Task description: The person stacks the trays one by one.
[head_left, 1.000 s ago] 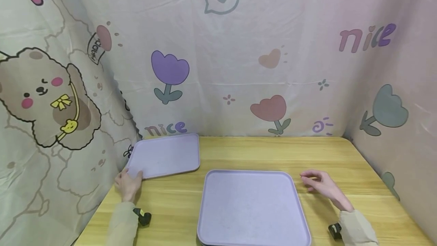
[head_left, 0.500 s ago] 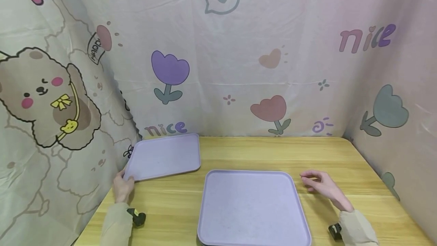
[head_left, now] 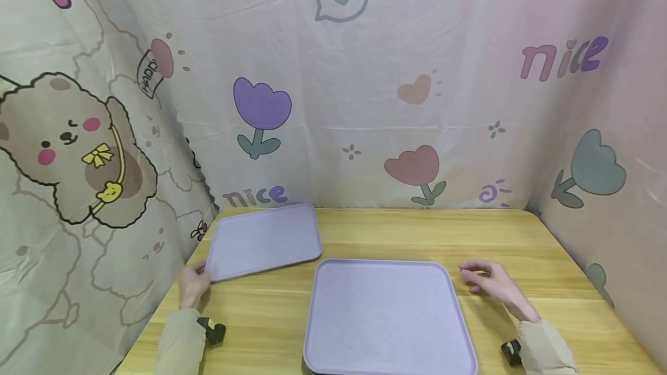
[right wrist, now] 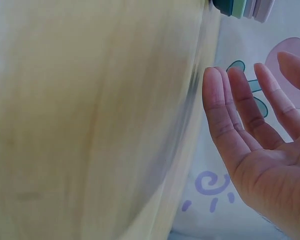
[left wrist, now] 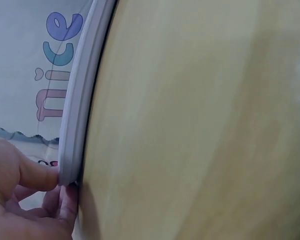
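Observation:
A lilac rectangular tray (head_left: 263, 242) lies at the back left of the table, slightly turned. My left hand (head_left: 193, 287) is at its front left corner; in the left wrist view the thumb (left wrist: 37, 176) and fingertips pinch the rim. Front and centre is a larger-looking lilac tray (head_left: 388, 317). The right wrist view shows its edge as part of a stack of trays (right wrist: 247, 7) in dark, green and lilac colours. To the right of this stack, my right hand (head_left: 487, 279) hovers with relaxed fingers, apart from the trays and holding nothing.
The wood-grain table (head_left: 427, 233) carries both the single tray and the stack. Printed cloth (head_left: 344, 62) hangs along its back and both sides. The left cloth (head_left: 104, 259) is close to my left hand. Each wrist bears a small black camera (head_left: 212, 331).
The single tray has shifted to the right and turned a little. My left hand has moved from its front edge to its left corner. The right hand has stayed in place.

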Demonstrator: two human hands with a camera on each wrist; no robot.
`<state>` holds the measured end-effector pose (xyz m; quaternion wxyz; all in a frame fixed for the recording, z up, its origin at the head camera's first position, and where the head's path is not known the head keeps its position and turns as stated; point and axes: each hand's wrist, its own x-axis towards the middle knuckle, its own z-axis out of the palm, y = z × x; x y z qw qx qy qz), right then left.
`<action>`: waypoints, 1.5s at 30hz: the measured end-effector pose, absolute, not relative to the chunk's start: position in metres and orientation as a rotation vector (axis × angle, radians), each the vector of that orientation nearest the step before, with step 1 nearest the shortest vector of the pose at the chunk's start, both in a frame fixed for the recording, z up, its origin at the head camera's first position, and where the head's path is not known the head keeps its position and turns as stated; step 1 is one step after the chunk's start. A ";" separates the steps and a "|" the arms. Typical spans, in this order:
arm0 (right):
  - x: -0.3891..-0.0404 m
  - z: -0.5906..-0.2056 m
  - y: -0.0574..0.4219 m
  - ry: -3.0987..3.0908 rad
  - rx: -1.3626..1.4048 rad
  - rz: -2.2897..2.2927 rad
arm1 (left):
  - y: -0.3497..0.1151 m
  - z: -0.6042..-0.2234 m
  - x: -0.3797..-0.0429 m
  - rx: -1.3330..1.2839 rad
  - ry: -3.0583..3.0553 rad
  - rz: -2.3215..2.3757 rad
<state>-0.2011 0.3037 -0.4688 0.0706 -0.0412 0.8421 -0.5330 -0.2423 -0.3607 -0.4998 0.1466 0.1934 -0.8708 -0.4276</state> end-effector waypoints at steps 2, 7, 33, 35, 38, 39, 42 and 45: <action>-0.201 -0.470 0.304 2.533 -0.122 -1.604 | -0.359 -0.498 -0.244 0.549 -2.532 -1.257; -0.200 -0.470 0.304 2.526 -0.106 -1.605 | -0.353 -0.492 -0.244 0.520 -2.602 -1.270; -0.206 -0.470 0.299 2.513 -0.110 -1.603 | -0.278 -0.491 -0.274 0.207 -2.726 -1.264; -0.207 -0.469 0.298 2.515 -0.116 -1.602 | -0.269 -0.491 -0.277 0.182 -2.728 -1.283; -0.209 -0.469 0.296 2.510 -0.129 -1.607 | -0.254 -0.491 -0.282 0.150 -2.730 -1.318; -0.210 -0.469 0.296 2.508 -0.134 -1.608 | -0.249 -0.491 -0.284 0.139 -2.729 -1.325; -0.212 -0.470 0.295 2.505 -0.140 -1.603 | -0.234 -0.491 -0.288 0.114 -2.736 -1.352; -0.216 -0.471 0.294 2.499 -0.139 -1.607 | -0.220 -0.490 -0.292 0.089 -2.756 -1.361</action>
